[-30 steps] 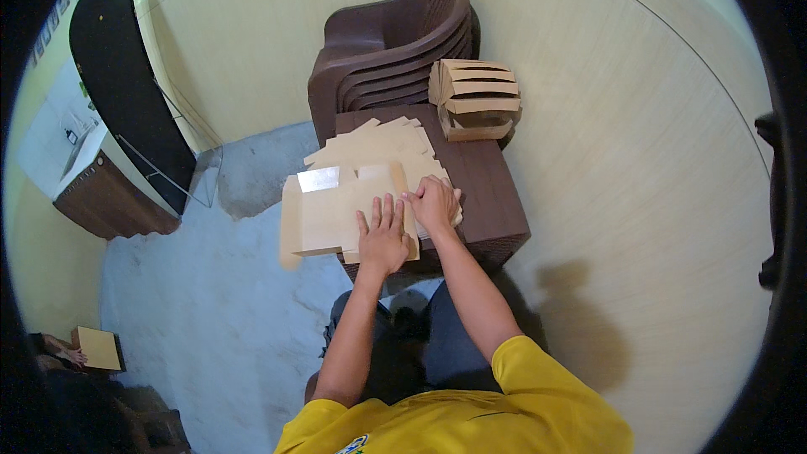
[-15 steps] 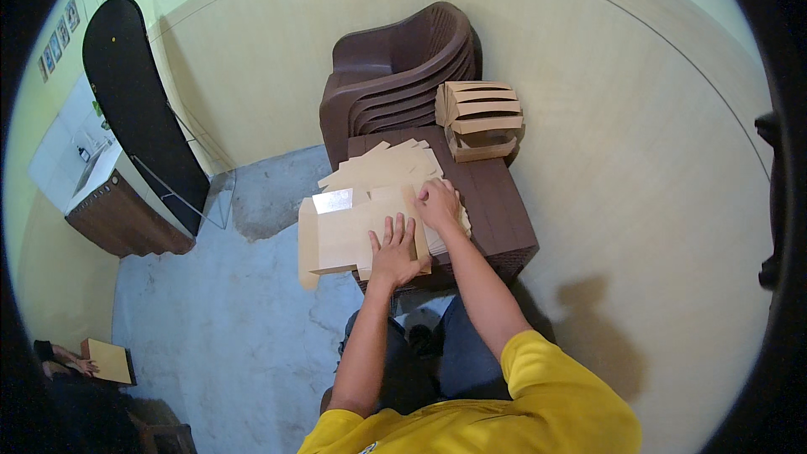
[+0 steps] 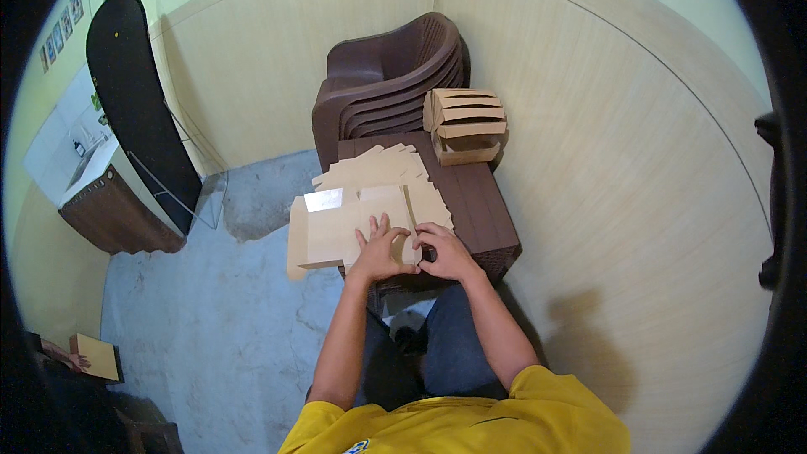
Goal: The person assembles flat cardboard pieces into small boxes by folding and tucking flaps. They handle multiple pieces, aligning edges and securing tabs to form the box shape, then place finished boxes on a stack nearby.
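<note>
A partly folded tan cardboard box blank (image 3: 332, 231) lies on the near end of a brown table (image 3: 477, 206), its left flaps jutting past the table's edge. A shiny pale patch shows near its far left corner. My left hand (image 3: 378, 254) rests on the blank with fingers spread flat, its thumb toward the near right corner. At that corner my right hand (image 3: 445, 254) has its fingers curled round the upturned right side flap of the blank. Beneath and beyond it, more flat cardboard blanks (image 3: 378, 166) are fanned out in a stack.
Folded cardboard boxes (image 3: 466, 128) stand at the table's far right, beside stacked brown plastic chairs (image 3: 387, 76). A black ironing board (image 3: 134, 109) leans at the left near a sink cabinet (image 3: 122, 210). At lower left another person's hand (image 3: 78, 362) touches a box (image 3: 101, 359).
My right hand has come nearer, from the blank's far right edge to its near right corner. The right flap now stands up. My left hand stays on the blank.
</note>
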A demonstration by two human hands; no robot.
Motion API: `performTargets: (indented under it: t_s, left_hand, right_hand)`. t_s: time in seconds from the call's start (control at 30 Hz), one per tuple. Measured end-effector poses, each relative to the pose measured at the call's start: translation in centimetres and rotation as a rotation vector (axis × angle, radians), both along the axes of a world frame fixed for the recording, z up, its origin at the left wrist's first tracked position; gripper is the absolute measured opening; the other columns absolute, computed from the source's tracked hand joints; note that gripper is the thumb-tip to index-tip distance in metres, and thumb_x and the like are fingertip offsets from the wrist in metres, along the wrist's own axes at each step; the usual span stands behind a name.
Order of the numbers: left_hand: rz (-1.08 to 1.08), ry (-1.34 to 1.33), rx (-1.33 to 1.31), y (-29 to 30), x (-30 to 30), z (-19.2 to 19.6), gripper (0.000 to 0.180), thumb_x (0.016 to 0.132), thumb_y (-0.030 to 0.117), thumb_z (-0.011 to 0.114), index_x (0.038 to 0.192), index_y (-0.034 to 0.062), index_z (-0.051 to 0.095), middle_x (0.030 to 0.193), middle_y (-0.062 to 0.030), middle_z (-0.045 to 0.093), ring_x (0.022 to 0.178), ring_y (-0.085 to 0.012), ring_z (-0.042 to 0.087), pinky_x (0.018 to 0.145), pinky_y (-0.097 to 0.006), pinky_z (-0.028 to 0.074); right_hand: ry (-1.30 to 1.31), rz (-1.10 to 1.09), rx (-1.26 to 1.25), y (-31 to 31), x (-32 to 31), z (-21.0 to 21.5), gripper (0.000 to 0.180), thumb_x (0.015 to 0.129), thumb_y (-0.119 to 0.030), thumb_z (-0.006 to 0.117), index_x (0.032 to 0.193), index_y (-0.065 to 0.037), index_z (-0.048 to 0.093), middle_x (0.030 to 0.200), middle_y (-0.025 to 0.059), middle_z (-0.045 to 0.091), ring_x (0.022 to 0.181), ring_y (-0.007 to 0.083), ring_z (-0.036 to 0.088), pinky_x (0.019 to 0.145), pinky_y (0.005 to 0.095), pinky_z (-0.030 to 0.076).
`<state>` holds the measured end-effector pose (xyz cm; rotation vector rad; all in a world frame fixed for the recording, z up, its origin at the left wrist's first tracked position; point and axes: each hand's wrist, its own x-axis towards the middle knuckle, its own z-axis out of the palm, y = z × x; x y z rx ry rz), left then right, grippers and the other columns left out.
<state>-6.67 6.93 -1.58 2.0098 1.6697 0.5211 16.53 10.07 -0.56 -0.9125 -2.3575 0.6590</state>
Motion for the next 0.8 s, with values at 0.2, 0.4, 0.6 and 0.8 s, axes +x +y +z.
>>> performTargets:
  t_s: [0.2, 0.4, 0.6, 0.8]
  left_hand:
    - [0.042, -0.067, -0.011, 0.6, 0.4, 0.1, 0.069, 0.074, 0.066, 0.089, 0.132, 0.0301, 0.077, 0.176, -0.0356, 0.015, 0.164, -0.0573, -0.002, 0.12, -0.083, -0.008]
    - [0.06, -0.151, -0.048, 1.2, -0.3, -1.0, 0.058, 0.081, 0.069, 0.082, 0.124, 0.029, 0.082, 0.177, -0.0332, 0.016, 0.165, -0.0554, -0.003, 0.12, -0.083, -0.009]
    - [0.252, -0.105, -0.093, 3.5, 0.1, -0.1, 0.059, 0.087, 0.074, 0.072, 0.121, 0.027, 0.082, 0.17, -0.0271, 0.036, 0.161, -0.0491, 0.022, 0.121, -0.079, 0.009]
    - [0.259, 0.134, -0.011, 4.4, 1.3, 0.6, 0.061, 0.083, 0.074, 0.078, 0.118, 0.0234, 0.077, 0.159, -0.0212, 0.045, 0.152, -0.0441, 0.032, 0.119, -0.07, 0.022]
  right_hand:
    - [0.126, 0.004, -0.036, 1.4, 1.3, -1.2, 0.026, 0.083, -0.022, 0.089, 0.104, -0.007, 0.083, 0.137, 0.0165, 0.069, 0.136, 0.0343, 0.062, 0.116, 0.0441, 0.048]
    - [0.293, -0.085, -0.096, 2.8, 0.5, -3.8, 0.026, 0.083, -0.024, 0.09, 0.103, -0.008, 0.084, 0.128, 0.0134, 0.072, 0.127, 0.0342, 0.065, 0.111, 0.045, 0.05]
    - [0.174, -0.397, -0.007, 3.7, -2.5, -3.7, 0.043, 0.079, -0.022, 0.092, 0.119, -0.017, 0.079, 0.125, 0.006, 0.07, 0.13, 0.0319, 0.056, 0.113, 0.0502, 0.041]
    - [0.002, -0.544, 0.108, 4.2, -3.7, -2.4, 0.045, 0.079, -0.032, 0.093, 0.119, -0.018, 0.078, 0.13, 0.003, 0.065, 0.137, 0.0305, 0.049, 0.116, 0.0532, 0.032]
